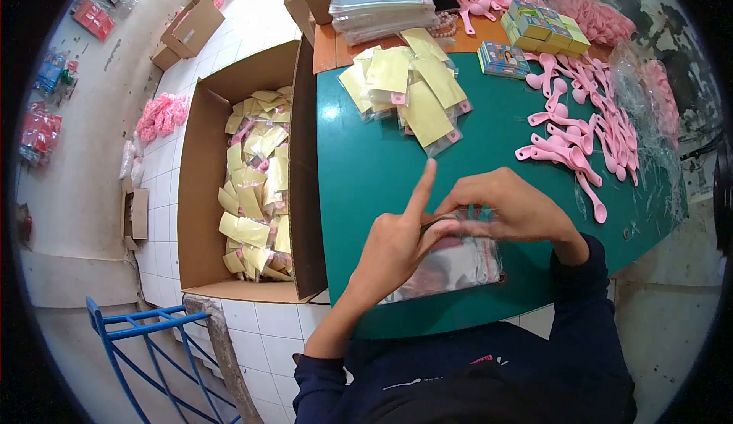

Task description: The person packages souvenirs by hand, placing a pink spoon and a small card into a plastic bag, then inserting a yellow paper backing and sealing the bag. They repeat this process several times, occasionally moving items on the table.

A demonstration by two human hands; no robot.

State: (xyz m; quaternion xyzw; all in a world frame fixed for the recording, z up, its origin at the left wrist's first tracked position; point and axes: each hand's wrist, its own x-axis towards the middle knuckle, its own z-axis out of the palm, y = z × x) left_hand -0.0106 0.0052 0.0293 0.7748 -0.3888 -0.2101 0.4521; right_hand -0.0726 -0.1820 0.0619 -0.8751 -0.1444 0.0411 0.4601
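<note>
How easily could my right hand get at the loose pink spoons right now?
Probably yes: your right hand is near the pink spoons, with open green tabletop between. It looks busy above the clear bags, though, so it may need freeing first.

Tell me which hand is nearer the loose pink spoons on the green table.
Right. The right hand is near the lower-left edge of the pink spoons, apart from them; the left hand is farther left and lower.
</note>
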